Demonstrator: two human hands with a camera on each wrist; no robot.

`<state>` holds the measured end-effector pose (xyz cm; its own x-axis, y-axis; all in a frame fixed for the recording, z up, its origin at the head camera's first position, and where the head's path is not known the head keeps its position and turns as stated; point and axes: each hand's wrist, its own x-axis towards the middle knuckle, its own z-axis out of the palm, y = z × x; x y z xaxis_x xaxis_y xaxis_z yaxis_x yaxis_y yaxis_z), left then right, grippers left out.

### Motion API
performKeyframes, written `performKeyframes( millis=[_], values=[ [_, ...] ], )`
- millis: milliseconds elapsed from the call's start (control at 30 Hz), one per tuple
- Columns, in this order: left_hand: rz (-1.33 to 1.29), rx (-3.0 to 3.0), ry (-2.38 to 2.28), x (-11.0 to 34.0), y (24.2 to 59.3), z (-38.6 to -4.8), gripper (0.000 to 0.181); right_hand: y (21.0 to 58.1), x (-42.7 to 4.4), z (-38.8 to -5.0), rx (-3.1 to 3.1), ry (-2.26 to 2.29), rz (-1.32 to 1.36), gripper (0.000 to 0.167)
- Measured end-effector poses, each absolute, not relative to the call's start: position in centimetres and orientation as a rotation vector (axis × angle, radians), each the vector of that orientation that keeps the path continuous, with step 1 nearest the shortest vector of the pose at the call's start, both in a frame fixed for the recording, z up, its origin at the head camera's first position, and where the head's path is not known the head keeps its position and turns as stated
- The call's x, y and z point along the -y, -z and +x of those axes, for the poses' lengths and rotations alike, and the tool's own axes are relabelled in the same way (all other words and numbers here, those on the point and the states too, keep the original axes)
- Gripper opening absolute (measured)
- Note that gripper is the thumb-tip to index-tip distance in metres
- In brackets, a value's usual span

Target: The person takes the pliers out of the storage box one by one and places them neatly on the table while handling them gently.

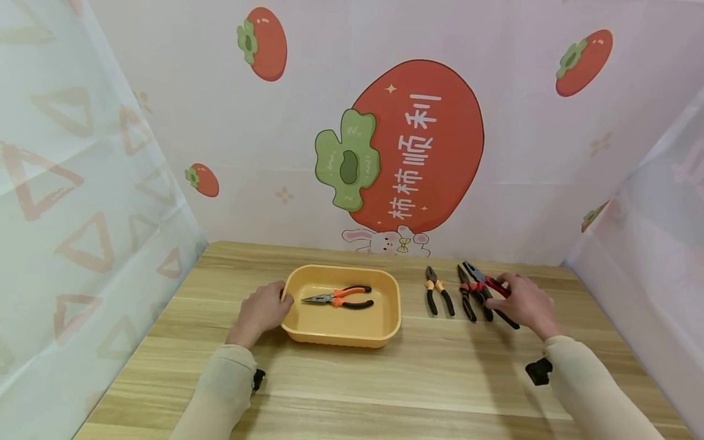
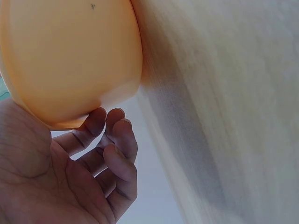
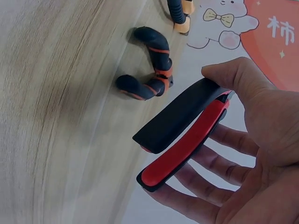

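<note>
My left hand (image 1: 264,308) holds the yellow tray (image 1: 341,335) by its left rim, thumb inside and fingertips against the outer wall in the left wrist view. Long-nose pliers (image 1: 324,299) with orange and black handles lie in the tray. On the right, my right hand (image 1: 522,299) grips red-and-black-handled pliers (image 3: 180,151), thumb on one handle and fingers on the other. Their jaws point toward the back wall. Just left of them, touching or nearly so, are pliers with striped black-and-red handles (image 1: 467,299).
Pliers with yellow and black handles (image 1: 432,287) lie on the wooden table (image 1: 352,385) between the tray and the striped pair. A white wall cloth (image 1: 528,153) with printed persimmons stands along the back edge, and cloths hang on both sides.
</note>
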<state>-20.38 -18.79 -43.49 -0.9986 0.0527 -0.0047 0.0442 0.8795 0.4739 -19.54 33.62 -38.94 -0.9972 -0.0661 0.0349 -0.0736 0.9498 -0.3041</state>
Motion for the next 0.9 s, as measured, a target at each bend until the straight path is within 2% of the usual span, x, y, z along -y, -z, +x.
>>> performKeyframes(
  millis=[900],
  values=[
    [0.084, -3.025, -0.764, 18.8, 43.4, -20.3, 0.023, 39.8, -37.1, -20.5, 3.150, -0.560, -0.090, 0.059]
  ],
)
